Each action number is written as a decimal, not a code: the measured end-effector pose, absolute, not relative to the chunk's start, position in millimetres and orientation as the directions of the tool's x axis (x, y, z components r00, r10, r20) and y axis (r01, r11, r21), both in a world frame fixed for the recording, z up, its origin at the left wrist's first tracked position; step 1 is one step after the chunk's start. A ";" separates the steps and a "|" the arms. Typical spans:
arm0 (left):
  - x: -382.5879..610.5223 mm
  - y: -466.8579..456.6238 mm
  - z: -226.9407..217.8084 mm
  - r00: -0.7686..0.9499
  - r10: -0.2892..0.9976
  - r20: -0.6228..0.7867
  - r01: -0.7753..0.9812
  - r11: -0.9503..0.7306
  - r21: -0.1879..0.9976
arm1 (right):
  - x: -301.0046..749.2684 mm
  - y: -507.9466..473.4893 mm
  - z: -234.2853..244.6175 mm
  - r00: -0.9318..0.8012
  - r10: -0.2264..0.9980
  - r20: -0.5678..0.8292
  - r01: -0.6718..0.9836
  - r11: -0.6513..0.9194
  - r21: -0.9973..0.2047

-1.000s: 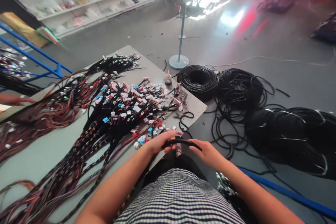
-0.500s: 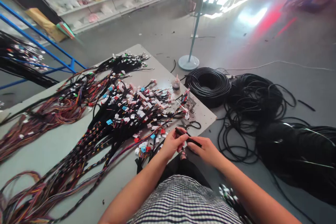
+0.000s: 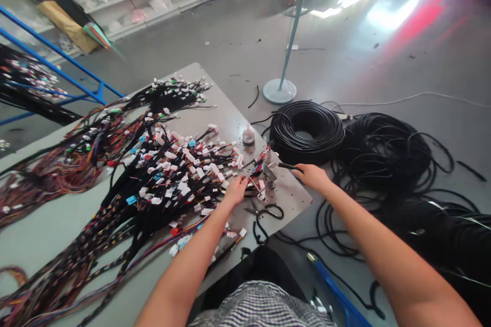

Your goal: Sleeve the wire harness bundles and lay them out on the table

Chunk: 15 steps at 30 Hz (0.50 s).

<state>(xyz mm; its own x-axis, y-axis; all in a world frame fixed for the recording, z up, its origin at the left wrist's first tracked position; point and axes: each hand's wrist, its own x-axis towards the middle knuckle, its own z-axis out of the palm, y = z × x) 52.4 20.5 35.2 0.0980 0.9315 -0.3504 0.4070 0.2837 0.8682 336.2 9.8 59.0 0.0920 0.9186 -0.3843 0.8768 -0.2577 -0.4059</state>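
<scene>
My right hand (image 3: 313,178) is closed on a short black tube (image 3: 288,166), whose free end points left over the table's corner. My left hand (image 3: 236,190) reaches to the near side of the connector pile, its fingers pinched together among wires; what lies between the fingertips is too small to make out. Bundled wire harnesses (image 3: 184,176) with white, blue and red connectors spread beside it. Black-handled scissors (image 3: 273,211) lie just in front of my hands. A curled black strip (image 3: 261,233) rests at the table's near edge.
A small bottle with dark contents (image 3: 248,137) stands near the table's (image 3: 220,104) right edge. On the floor to the right lie a black tubing coil (image 3: 307,127) and looser coils (image 3: 387,145). A fan stand's round base (image 3: 280,91) is behind them.
My hands were together around a black tube at the near edge. Now they are apart: the left has moved forward to the harness wires, the right forward and right with a black tube.
</scene>
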 end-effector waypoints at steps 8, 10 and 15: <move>28.7 61.3 11.3 0.619 0.575 -0.535 0.314 0.443 0.840 | 353.6 93.3 30.6 -0.381 0.802 -0.460 0.876 0.154 -0.457; 23.3 72.8 9.3 0.683 0.474 -0.556 0.340 0.467 0.816 | 336.3 102.1 27.8 -0.510 0.726 -0.461 0.835 0.290 -0.467; 24.9 83.8 -5.2 0.677 0.344 -0.650 0.339 0.638 0.691 | 279.8 105.6 18.6 -0.633 0.592 -0.498 0.774 0.504 -0.385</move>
<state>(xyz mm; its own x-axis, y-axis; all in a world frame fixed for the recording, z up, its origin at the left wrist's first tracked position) 24.9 83.8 -5.2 0.6775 0.3444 -0.6499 0.3386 0.6384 0.6913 279.8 105.6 18.6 -0.6332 0.5922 -0.4985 0.7737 0.5035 -0.3845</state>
